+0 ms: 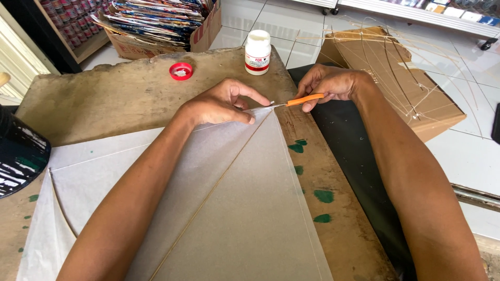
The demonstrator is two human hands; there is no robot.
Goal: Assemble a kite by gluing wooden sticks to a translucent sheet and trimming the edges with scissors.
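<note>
Translucent white tissue paper (245, 208), cut to a tall triangle like a kite sail, lies flat on the worn wooden bench (114, 99), reaching from the near edge to its tip between the two hands. A thin bamboo spine (219, 190) runs diagonally under it, touching the sheet along its length. Paper this thin looks very light, limp and easy to tear or crease; it is best held pressed flat against the bench close to the cut, not lifted by a corner. The left hand (221, 104) does that, fingers spread and pressing down on the sheet just beside the tip. The right hand (330, 83) grasps orange-handled scissors (297, 100), their blades meeting the paper's tip. Green paint spots (323, 196) mark the bench right of the sheet. Farther off stand a white glue bottle (258, 52) with its red cap (181, 71) lying apart, and a cardboard piece (396, 78) carrying thin bamboo strips.
</note>
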